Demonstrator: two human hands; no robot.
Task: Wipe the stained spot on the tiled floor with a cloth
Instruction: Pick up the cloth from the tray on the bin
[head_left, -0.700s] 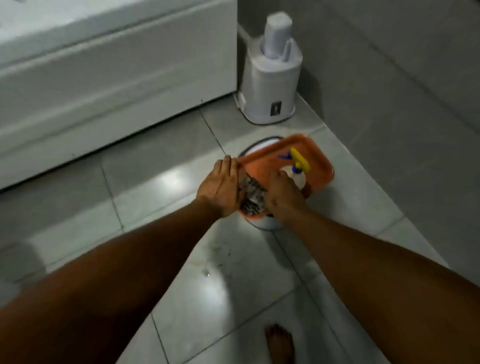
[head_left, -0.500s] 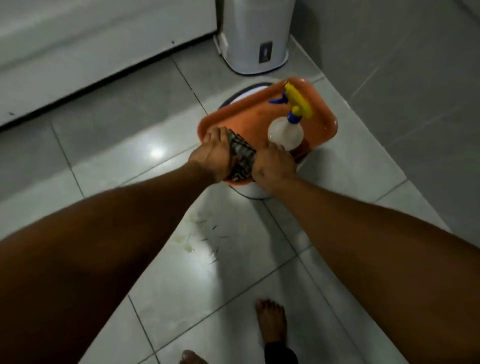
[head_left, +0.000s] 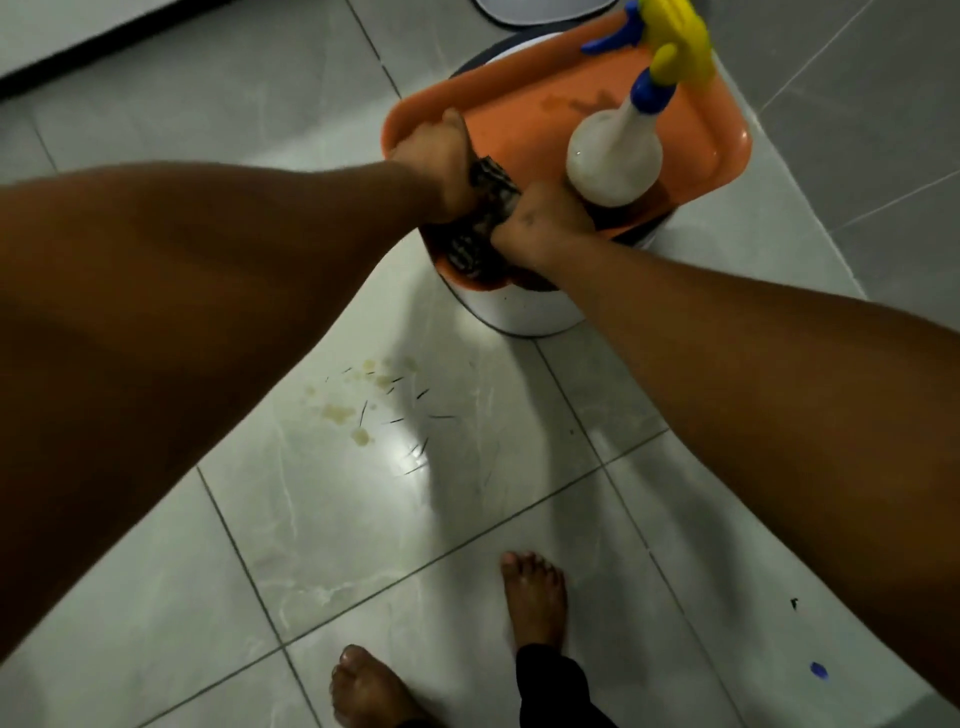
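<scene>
Hands first: my left hand (head_left: 441, 161) and my right hand (head_left: 540, 223) are both closed tight on the dark patterned cloth (head_left: 480, 218). The cloth is bunched up between my fists, at the near end of the orange tray (head_left: 530, 88). I think I am wringing it or picking it up, so this is the get-ready step. No wiping is done yet.

The tray sits on top of a round white bin (head_left: 519, 306). A spray bottle (head_left: 615, 156) with a yellow top stands on the tray, just beside my right hand.

The stained spot (head_left: 358, 405) is down on the tiled floor (head_left: 363, 519), below my arms and nearer to me than the bin. It has yellow blobs and thin dark bits, like little hairs. My bare feet are close by, but not on it.

Next I need to lift the cloth off the tray, bring it down to the yellow blobs, press, and rub. I should watch my right hand so it does not knock the bottle over.
</scene>
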